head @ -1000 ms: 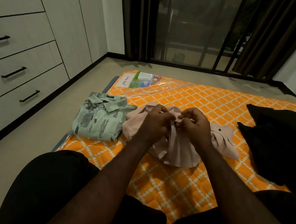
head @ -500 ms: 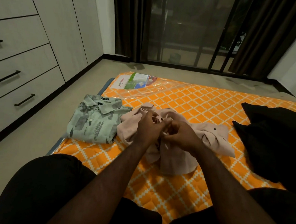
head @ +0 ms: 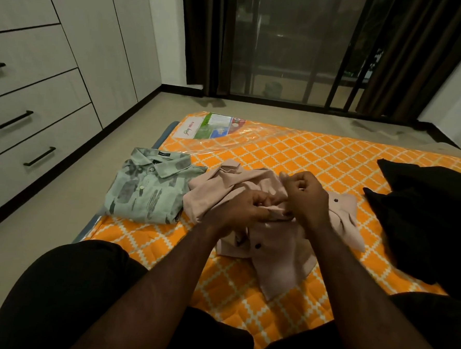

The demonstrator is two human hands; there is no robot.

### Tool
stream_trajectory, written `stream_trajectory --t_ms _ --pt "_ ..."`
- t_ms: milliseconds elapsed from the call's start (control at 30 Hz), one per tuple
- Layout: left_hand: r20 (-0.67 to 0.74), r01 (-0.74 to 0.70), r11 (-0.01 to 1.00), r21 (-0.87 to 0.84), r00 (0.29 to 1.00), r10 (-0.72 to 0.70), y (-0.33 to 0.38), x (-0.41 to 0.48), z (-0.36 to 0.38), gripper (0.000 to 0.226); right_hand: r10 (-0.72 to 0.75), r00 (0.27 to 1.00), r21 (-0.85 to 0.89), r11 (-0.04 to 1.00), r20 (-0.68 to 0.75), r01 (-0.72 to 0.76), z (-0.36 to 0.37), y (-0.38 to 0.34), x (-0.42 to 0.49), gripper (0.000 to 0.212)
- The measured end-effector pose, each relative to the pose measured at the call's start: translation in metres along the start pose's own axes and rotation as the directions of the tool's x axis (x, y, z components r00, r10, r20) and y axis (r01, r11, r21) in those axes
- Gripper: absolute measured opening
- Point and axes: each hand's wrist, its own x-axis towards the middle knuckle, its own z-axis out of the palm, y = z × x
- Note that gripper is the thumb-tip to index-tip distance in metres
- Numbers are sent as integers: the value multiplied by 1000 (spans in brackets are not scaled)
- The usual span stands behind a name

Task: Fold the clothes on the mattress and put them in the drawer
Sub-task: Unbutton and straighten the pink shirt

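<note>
On the left is a white wall of drawers [head: 39, 103]; they are all pushed in; each has a dark handle. Next comes the bare floor [head: 58, 231]; then the orange mattress [head: 292, 156] with white criss-cross lines; a shiny plastic cover with a paper label [head: 210, 126] lies at its far end. Behind it is a dark glass door [head: 280, 42] with brown curtains at the sides. On the far right a black cloth heap [head: 423, 218] sits on the mattress. The person's arms and hands are in front of the pink shirt [head: 280, 269]; so its middle is hidden.

The green shirt [head: 147, 188] lies folded flat by the mattress's left edge; its collar is at the top; it is right up against the pink shirt. The pink shirt is in the middle of the mattress; it is crumpled and has dark buttons. The left hand [head: 243, 207] pinches its front edge; the right hand [head: 307, 198], just beside it, pinches the same cloth with curled fingers.

I count three drawer handles; two shirts; one black heap; two hands.
</note>
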Motion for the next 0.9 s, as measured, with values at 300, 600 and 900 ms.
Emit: stream_trajectory --t_ms 300,600,900 --pt "9 84 994 -66 996 -84 6 -3 3 28 75 953 -262 965 293 4 6 7 1 33" --pt "-619 184 957 -225 732 -286 -16 10 -21 31 -171 535 70 976 827 204 3 -21 -12 22" --pt "-602 110 991 -72 788 -131 -20 10 -15 26 -62 804 31 998 591 54 4 -21 -12 47"
